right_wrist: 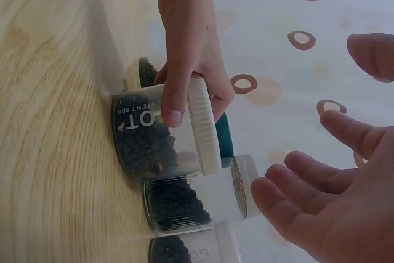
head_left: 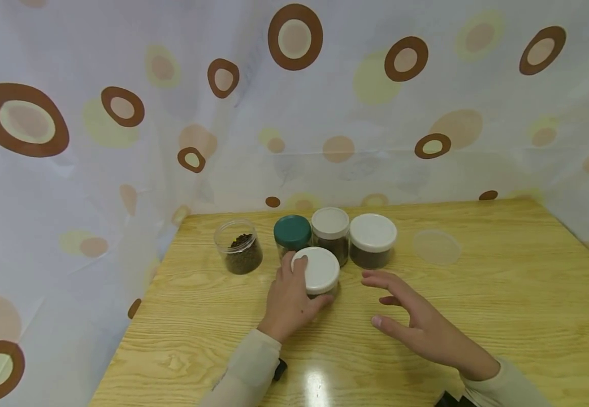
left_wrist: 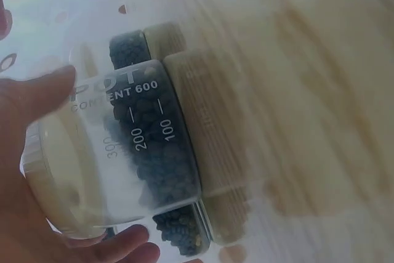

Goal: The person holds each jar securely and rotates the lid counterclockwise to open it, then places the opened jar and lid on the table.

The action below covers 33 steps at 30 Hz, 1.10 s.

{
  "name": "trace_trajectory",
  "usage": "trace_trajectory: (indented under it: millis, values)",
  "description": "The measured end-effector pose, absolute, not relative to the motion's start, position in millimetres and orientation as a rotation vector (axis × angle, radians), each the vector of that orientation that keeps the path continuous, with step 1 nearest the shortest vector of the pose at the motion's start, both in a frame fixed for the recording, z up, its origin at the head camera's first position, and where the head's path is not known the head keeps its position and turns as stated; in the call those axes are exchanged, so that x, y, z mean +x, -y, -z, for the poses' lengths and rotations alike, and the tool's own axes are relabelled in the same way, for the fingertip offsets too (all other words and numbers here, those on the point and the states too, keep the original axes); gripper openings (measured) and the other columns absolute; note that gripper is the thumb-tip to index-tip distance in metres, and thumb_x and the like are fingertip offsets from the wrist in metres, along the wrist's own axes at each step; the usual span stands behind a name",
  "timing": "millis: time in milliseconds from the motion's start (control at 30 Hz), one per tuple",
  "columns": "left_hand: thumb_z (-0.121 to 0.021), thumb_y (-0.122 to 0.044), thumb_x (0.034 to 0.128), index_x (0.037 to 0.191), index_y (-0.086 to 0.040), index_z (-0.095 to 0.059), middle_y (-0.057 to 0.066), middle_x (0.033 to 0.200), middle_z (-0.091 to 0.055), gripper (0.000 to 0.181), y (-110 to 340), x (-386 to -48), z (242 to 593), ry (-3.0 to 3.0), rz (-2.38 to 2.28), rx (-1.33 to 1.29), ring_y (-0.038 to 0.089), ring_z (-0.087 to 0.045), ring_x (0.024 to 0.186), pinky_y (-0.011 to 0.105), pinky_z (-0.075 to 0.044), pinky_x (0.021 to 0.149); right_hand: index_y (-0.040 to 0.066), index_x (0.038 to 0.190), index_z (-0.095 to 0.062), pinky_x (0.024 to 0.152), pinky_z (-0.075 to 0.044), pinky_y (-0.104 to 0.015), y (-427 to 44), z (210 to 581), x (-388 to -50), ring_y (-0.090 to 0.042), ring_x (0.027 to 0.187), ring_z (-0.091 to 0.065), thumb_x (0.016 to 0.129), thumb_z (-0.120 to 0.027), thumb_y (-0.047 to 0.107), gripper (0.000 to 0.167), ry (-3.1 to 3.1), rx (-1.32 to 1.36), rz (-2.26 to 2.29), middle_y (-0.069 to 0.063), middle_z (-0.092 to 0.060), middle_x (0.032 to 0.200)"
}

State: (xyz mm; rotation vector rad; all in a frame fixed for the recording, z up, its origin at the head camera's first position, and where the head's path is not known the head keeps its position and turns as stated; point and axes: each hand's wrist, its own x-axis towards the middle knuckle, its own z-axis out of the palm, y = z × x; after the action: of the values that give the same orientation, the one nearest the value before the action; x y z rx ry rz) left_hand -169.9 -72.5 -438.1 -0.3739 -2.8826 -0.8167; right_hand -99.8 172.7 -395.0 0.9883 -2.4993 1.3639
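My left hand (head_left: pixel 291 302) grips a clear jar (head_left: pixel 319 270) with a white lid, thumb on one side and fingers on the other. In the left wrist view the jar (left_wrist: pixel 138 146) bears the print "CONTENT 600" and measuring marks, with dark bean-like pieces in its lower part. It appears to stand on the table. My right hand (head_left: pixel 421 328) hovers to the right of the jar, fingers spread and slightly bent, touching nothing. Right behind the gripped jar are a green-lidded jar (head_left: pixel 293 230) and a white-lidded jar (head_left: pixel 331 223).
A wider white-lidded jar (head_left: pixel 372 240) stands at the right of the back row. At the left is a lidless jar (head_left: pixel 243 257) part filled with dark pieces. A translucent disc (head_left: pixel 437 247) lies flat on the wooden table (head_left: pixel 518 294). Patterned cloth (head_left: pixel 325 113) hangs behind.
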Motion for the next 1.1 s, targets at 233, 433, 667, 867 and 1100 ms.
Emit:
trace_trajectory:
  millis: [233,433,667,867,1100]
  values:
    - [-0.081,-0.05,0.076,0.145,-0.01,-0.038,0.016,0.137,-0.045,0.091,71.6,-174.2,435.2,2.895,0.983,-0.294,0.032,-0.058,0.115,0.046,-0.053,0.09,0.018,0.147,-0.042,0.093,-0.053,-0.028,-174.9,395.0,-100.0,0.002,0.131,-0.046,0.094,-0.063,0.003,0.059,2.504,0.999,-1.362,-0.001,-0.042,0.152]
    - [-0.084,-0.047,0.0732,0.146,-0.011,-0.037,0.015,0.137,-0.047,0.094,73.5,-173.6,435.0,2.853,1.114,-0.314,0.032,-0.058,0.115,0.047,-0.053,0.092,0.017,0.147,-0.042,0.092,-0.053,-0.027,-177.2,395.9,-100.3,0.006,0.13,-0.045,0.094,-0.063,0.003,0.059,2.499,0.998,-1.363,-0.001,-0.043,0.151]
    - [-0.086,-0.047,0.0687,0.148,-0.015,-0.033,0.009,0.137,-0.05,0.101,74.7,-168.1,424.8,2.688,1.308,-0.375,0.027,-0.059,0.117,0.047,-0.052,0.093,0.016,0.146,-0.043,0.092,-0.054,-0.029,-179.8,395.0,-100.5,0.004,0.131,-0.046,0.093,-0.064,0.003,0.059,2.484,0.994,-1.328,-0.001,-0.043,0.151]
    - [-0.088,-0.041,0.0668,0.151,-0.016,-0.025,0.011,0.139,-0.05,0.108,78.5,-162.1,418.0,2.558,1.468,-0.403,0.028,-0.059,0.117,0.047,-0.051,0.094,0.017,0.147,-0.042,0.092,-0.054,-0.027,-181.3,390.3,-100.6,0.004,0.132,-0.045,0.093,-0.064,0.002,0.06,2.474,1.004,-1.323,0.006,-0.04,0.152]
    - [-0.085,-0.037,0.0665,0.15,-0.011,-0.03,0.013,0.136,-0.051,0.103,83.1,-152.1,412.5,2.467,1.476,-0.534,0.026,-0.057,0.116,0.048,-0.05,0.095,0.018,0.146,-0.042,0.091,-0.054,-0.027,-182.4,386.4,-100.8,0.006,0.131,-0.044,0.092,-0.064,0.001,0.061,2.472,0.993,-1.314,0.008,-0.04,0.152]
